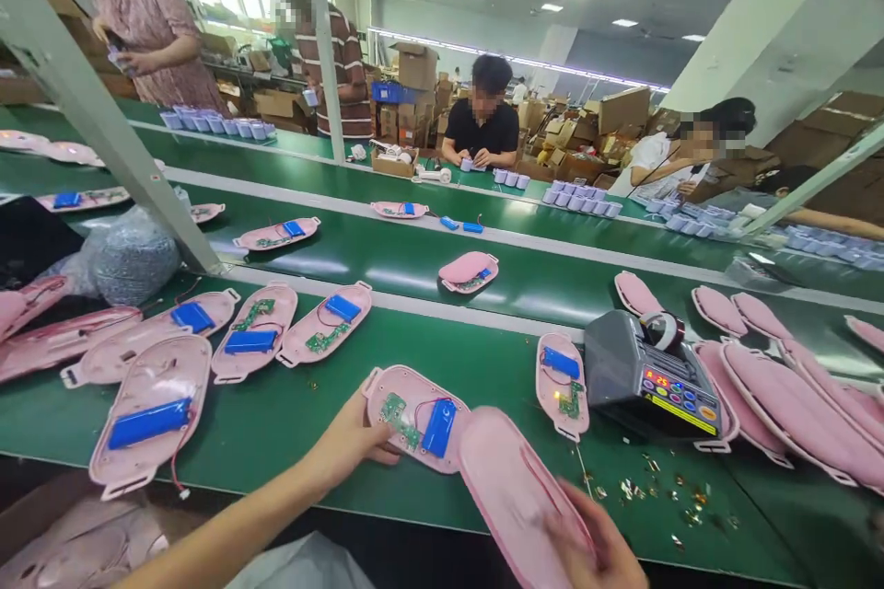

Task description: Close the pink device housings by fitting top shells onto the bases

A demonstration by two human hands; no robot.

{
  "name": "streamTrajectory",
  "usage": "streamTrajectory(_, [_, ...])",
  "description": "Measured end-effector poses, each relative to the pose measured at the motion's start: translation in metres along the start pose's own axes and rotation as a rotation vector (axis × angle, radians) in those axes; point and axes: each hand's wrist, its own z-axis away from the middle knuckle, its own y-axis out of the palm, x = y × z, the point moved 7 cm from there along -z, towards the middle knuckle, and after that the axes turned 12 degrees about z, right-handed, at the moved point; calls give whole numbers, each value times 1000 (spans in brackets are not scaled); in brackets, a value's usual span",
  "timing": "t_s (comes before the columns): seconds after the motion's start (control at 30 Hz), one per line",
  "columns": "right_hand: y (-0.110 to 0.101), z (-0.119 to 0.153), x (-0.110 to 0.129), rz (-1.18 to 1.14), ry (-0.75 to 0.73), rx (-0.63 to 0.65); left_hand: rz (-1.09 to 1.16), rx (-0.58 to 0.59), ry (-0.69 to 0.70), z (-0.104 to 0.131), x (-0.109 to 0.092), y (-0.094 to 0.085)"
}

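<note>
My left hand (366,428) grips the left end of an open pink shell (414,386), its thumb over the inner face. Inside that shell lie a green circuit board (401,420) and a blue battery (438,428) with thin red wires. My right hand (594,534), slightly blurred, is closed on a pink cover (515,488), held tilted at the lower right. The cover's upper end overlaps or meets the shell's right end. Right of the shell, another pink shell (562,386) with a battery and a board lit by a small yellow light lies on the green bench.
A grey tape dispenser (649,377) stands at the right, beside stacked pink covers (794,396). Small metallic scraps (691,497) lie before it. Several open shells (252,331) sit at the left. A metal post (138,129) rises there. People work across the green conveyor (373,244).
</note>
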Motion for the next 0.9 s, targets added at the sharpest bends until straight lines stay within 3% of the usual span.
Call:
streamTrajectory(0.07, [27,-23,27,-18,-77,123,-115,-106,177,7,-7,-15])
streamTrajectory(0.13, [54,-43,53,-9,-140,238,-342,-250,402,15,-27,-31])
streamTrajectory(0.2, [73,-54,73,31,-179,303,-608,-308,516,15,-45,-34])
streamTrajectory(0.27, [83,-58,86,65,-206,350,-820,-239,503,4,-53,-27])
streamTrajectory(0.37, [84,-61,94,100,-219,377,-965,-106,495,-17,-59,-12])
streamTrajectory(0.53, [78,-70,88,-60,-105,349,-1012,-31,594,-25,-53,-4])
streamTrajectory(0.63, [89,-68,73,-347,60,359,-984,-27,639,-20,-47,-6])
streamTrajectory(0.73, [98,-63,57,-370,141,319,-844,-34,708,-15,-50,-8])
streamTrajectory(0.8, [90,-65,58,-236,114,292,-682,-14,733,-13,-54,-10])
streamTrajectory(0.9, [43,-79,96,17,-154,147,-491,52,709,-13,-58,-10])
